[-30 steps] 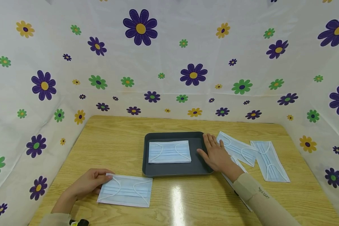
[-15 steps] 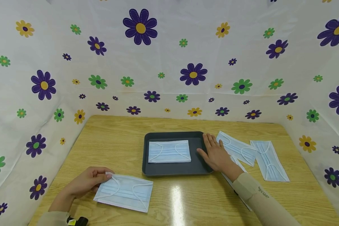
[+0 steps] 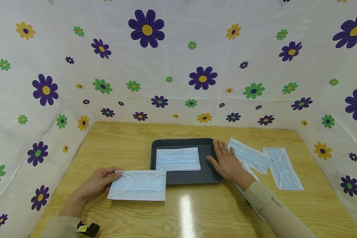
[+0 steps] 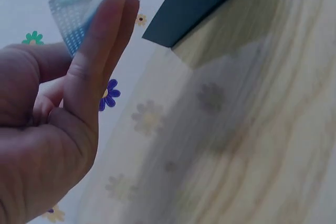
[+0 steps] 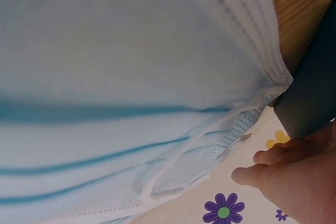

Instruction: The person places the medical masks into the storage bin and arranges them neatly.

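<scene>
Now the left hand [image 3: 96,186] pinches the left edge of a blue mask [image 3: 138,189], held just above the worktop [image 3: 122,142] with its far right corner over the tray's [image 3: 209,177] near left rim. Another mask [image 3: 178,159] lies flat inside the tray. On the tray's right rim rests the right hand [image 3: 227,163], fingers [image 3: 221,148] straight and flat. Beside it on the right lie more masks [image 3: 266,163], loosely overlapping.

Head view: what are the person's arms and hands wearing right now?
Both hands, left hand and right hand, are bare. Both arms wear beige long sleeves; the right sleeve carries small dark lettering. A black strap with a yellow tag sits at the left wrist.
</scene>
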Demonstrator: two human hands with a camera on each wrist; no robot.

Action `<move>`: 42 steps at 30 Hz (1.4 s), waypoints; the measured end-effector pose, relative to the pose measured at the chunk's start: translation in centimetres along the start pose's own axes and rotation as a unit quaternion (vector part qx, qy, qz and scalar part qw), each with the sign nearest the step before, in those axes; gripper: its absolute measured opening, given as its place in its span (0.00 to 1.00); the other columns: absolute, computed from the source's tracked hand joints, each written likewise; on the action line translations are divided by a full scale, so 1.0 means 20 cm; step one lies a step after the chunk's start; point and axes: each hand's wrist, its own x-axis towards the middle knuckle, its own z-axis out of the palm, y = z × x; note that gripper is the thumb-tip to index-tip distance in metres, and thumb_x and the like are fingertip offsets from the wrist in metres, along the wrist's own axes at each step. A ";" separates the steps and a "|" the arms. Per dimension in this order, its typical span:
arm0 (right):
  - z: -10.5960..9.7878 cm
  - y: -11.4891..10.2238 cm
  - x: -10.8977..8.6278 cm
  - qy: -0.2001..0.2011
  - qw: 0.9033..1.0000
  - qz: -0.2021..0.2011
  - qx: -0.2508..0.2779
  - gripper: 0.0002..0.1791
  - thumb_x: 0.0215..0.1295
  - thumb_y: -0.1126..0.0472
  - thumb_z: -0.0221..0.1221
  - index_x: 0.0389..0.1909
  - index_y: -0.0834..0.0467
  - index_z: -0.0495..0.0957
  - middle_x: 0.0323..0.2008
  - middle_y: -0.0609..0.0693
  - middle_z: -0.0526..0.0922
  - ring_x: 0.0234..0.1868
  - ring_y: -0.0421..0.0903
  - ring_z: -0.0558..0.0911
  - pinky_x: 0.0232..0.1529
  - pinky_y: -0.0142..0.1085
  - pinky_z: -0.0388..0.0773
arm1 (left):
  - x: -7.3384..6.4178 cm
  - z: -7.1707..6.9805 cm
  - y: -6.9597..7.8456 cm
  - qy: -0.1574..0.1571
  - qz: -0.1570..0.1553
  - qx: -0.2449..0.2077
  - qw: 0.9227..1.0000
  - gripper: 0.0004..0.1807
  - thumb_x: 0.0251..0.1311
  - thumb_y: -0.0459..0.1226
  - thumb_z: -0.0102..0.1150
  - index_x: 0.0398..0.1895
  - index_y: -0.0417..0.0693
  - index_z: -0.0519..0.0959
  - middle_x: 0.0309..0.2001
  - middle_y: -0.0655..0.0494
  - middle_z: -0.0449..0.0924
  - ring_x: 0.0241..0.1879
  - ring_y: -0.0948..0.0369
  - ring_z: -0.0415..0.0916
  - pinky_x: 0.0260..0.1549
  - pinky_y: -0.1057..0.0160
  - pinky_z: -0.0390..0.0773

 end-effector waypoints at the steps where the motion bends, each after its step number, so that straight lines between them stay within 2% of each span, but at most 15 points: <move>1: 0.00 0.00 0.00 -0.001 1.000 0.000 0.000 0.46 0.84 0.39 0.45 0.84 0.68 0.44 0.83 0.69 0.49 0.83 0.70 0.50 0.77 0.72 0.49 | 0.01 0.01 0.01 0.013 -0.004 0.002 1.000 0.21 0.83 0.40 0.48 0.68 0.35 0.75 0.45 0.57 0.89 0.38 0.66 0.86 0.36 0.66 0.87; 6: 0.00 0.00 0.00 0.000 1.000 0.001 -0.003 0.46 0.84 0.39 0.45 0.84 0.68 0.45 0.83 0.69 0.50 0.83 0.69 0.51 0.77 0.72 0.49 | 0.07 0.05 0.05 0.067 -0.014 0.004 0.998 0.29 0.82 0.42 0.51 0.73 0.26 0.67 0.46 0.58 0.88 0.40 0.64 0.88 0.38 0.64 0.88; 11: -0.01 0.00 0.00 0.001 1.000 0.003 0.000 0.45 0.84 0.40 0.45 0.84 0.68 0.45 0.83 0.70 0.50 0.83 0.70 0.51 0.77 0.72 0.49 | 0.14 0.10 0.09 0.102 -0.018 0.003 0.995 0.32 0.82 0.42 0.52 0.74 0.25 0.64 0.45 0.58 0.87 0.39 0.65 0.88 0.38 0.65 0.88; 31: -0.01 0.00 -0.01 -0.001 1.000 0.008 0.001 0.45 0.84 0.40 0.45 0.84 0.67 0.44 0.83 0.69 0.50 0.83 0.69 0.51 0.77 0.72 0.49 | 0.44 0.27 0.20 0.157 -0.026 -0.015 0.987 0.25 0.83 0.37 0.49 0.73 0.27 0.67 0.43 0.54 0.87 0.37 0.67 0.86 0.36 0.69 0.87; 36: -0.01 -0.01 -0.01 -0.001 1.000 0.005 -0.001 0.45 0.84 0.40 0.45 0.84 0.67 0.44 0.83 0.69 0.50 0.83 0.70 0.51 0.77 0.72 0.49 | 0.49 0.29 0.20 0.172 -0.036 -0.020 0.984 0.24 0.82 0.36 0.50 0.72 0.28 0.70 0.43 0.53 0.87 0.36 0.66 0.86 0.35 0.70 0.86; 42: 0.00 0.00 0.00 0.001 1.000 0.006 -0.002 0.45 0.84 0.40 0.45 0.84 0.67 0.44 0.83 0.69 0.49 0.83 0.69 0.51 0.77 0.72 0.49 | 0.53 0.31 0.23 0.174 -0.042 -0.029 0.983 0.24 0.82 0.36 0.50 0.73 0.29 0.70 0.42 0.53 0.86 0.35 0.66 0.85 0.34 0.71 0.85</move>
